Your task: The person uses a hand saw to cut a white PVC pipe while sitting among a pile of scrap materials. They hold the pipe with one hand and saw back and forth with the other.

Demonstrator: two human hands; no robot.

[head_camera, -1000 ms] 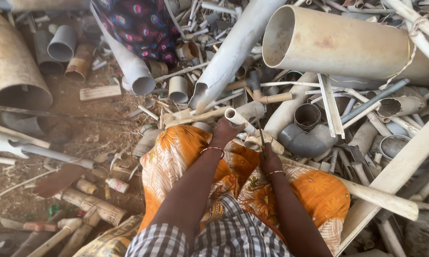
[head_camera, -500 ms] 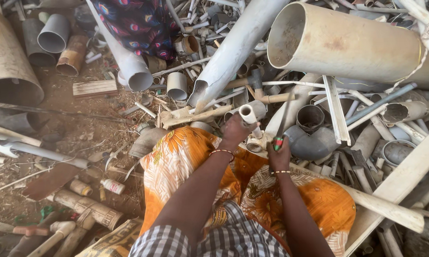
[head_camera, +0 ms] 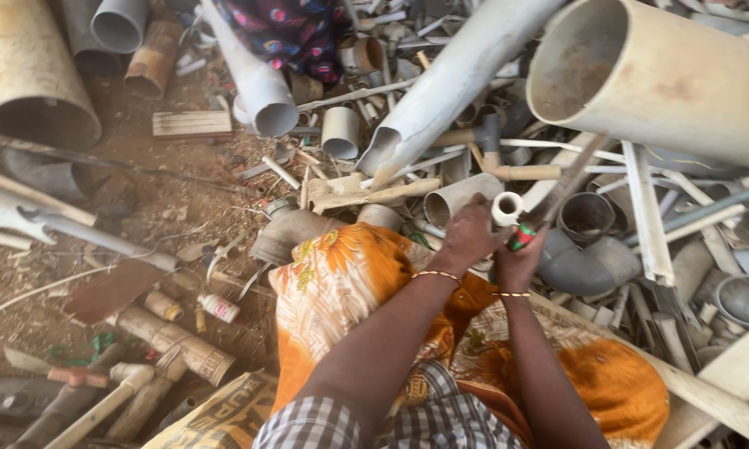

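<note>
Both hands have risen from the lap since the earlier frame. The left hand point(head_camera: 468, 237) now closes around a short white pipe piece point(head_camera: 507, 208), held above the orange cloth point(head_camera: 341, 283). The right hand point(head_camera: 517, 262) grips the handle of a thin tool point(head_camera: 567, 179) slanting up beside the pipe, amid scattered grey pipes point(head_camera: 453, 87).

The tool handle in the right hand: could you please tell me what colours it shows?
Red and green bands on the tool handle, gripped by the right hand; the head view shows it.
</note>
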